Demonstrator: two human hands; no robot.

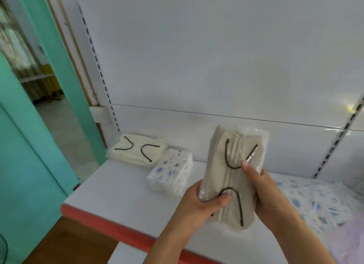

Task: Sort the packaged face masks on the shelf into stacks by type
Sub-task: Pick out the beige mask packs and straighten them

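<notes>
Head view shows both hands holding the beige mask pack (pixel 234 173) above the shelf (pixel 122 193): left hand (pixel 199 202) grips its near left corner, right hand (pixel 262 187) pinches its right edge. It looks light, soft and slippery in plastic, so holding the edges seems safest.

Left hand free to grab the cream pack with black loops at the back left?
Probably not yet: the left hand grips the beige mask pack together with the right hand. The path to the cream pack looks unobstructed.
</notes>
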